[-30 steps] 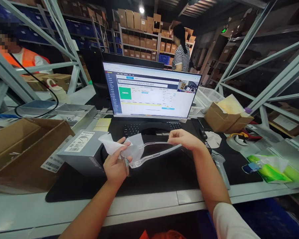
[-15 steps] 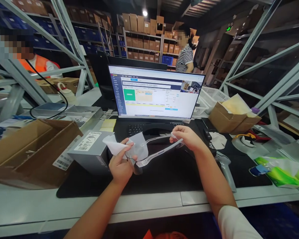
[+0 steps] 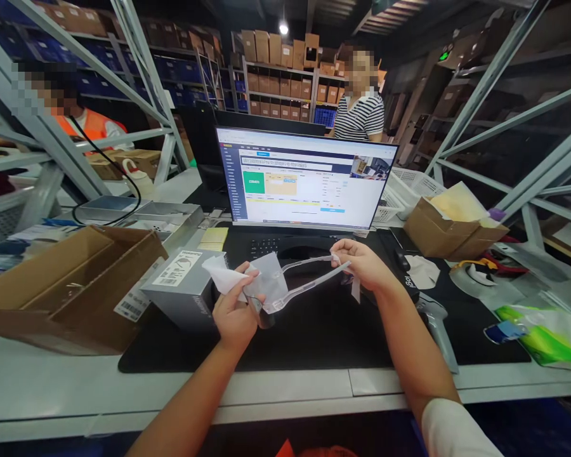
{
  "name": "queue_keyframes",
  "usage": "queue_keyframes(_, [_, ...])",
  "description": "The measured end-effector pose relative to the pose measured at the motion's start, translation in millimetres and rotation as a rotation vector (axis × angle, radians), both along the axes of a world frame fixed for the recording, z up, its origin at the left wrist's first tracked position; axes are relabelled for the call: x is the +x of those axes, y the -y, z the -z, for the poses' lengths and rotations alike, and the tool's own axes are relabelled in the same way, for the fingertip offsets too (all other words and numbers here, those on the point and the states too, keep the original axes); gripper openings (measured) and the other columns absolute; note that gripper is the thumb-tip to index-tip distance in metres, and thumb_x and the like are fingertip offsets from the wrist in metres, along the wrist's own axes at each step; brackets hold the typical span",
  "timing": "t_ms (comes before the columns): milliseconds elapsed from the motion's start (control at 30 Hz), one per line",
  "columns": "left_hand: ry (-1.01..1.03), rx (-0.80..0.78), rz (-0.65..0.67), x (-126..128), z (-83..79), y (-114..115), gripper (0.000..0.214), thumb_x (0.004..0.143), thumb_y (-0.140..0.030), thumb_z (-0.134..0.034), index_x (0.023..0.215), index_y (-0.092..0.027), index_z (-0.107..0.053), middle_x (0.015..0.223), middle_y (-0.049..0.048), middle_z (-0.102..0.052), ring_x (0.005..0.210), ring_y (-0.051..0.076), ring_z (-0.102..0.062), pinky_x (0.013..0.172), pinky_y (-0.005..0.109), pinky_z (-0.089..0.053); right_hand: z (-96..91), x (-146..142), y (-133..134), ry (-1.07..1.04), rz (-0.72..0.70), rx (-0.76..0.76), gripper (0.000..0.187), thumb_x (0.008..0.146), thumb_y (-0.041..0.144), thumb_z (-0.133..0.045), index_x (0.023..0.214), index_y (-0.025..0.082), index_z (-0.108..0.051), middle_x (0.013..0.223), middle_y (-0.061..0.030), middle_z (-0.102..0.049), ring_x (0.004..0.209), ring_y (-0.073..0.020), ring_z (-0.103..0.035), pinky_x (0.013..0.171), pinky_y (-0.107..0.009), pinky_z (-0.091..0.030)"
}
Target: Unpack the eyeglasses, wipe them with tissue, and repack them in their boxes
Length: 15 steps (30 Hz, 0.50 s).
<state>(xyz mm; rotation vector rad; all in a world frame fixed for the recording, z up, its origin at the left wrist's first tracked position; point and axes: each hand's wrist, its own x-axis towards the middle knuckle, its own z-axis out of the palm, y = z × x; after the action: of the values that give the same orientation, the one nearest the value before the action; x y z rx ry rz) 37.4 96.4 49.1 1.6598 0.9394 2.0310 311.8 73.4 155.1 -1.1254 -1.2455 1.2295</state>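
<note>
A pair of glasses with clear temples [image 3: 314, 279] is held up over the black desk mat [image 3: 309, 343], temples pointing to the right. My left hand [image 3: 235, 317] is closed around the front of the glasses, together with a thin white wrapping sheet [image 3: 268, 278]; the lenses are mostly hidden. My right hand [image 3: 361, 263] pinches near the temple ends, where a small white piece of wrapping covers one tip. From under that hand hangs a white strip [image 3: 356, 291]. A grey box [image 3: 176, 308] with a white label stands left of my left hand.
Behind my hands are a keyboard [image 3: 264, 246] and a lit monitor [image 3: 309, 190]. An open brown carton [image 3: 71, 304] stands at left. On the right lie a handheld scanner [image 3: 438, 324], a crumpled white tissue [image 3: 423, 273] and a green tissue pack [image 3: 542, 333]. A person in stripes [image 3: 361, 117] stands beyond.
A white strip now hangs below my right hand. My left hand keeps its hold on the glasses and sheet. The person behind the monitor has turned; the view has shifted slightly.
</note>
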Motion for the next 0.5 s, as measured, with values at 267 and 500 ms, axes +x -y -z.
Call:
queue_keyframes(267, [-0.043,0.157,0.072,-2,-2.5,-2,0.025,0.079,-0.024,-0.078,0.103,-0.017,-0.072,0.108,0.0128,-0.076,0.112,0.033,-0.069,0.089,0.045,-0.06,-0.4,1,4,0.11,0.092,0.087,0.022,0.067,0.022,-0.074,0.089,0.017,-0.069,0.075,0.0011,-0.064,0.066,-0.011,-0.056,0.061,-0.025,-0.041])
queue_keyframes(500, [-0.132,0.346,0.022,-4,-10.6,-2,0.032,0.078,-0.015,-0.078,0.109,-0.02,-0.071,0.102,0.0095,-0.077,0.113,0.032,-0.069,0.085,0.044,-0.061,-4.3,8,7,0.261,0.124,0.092,0.019,0.073,0.034,-0.073,0.079,0.017,-0.069,0.071,-0.0011,-0.065,0.058,-0.0118,-0.053,0.055,-0.026,-0.039])
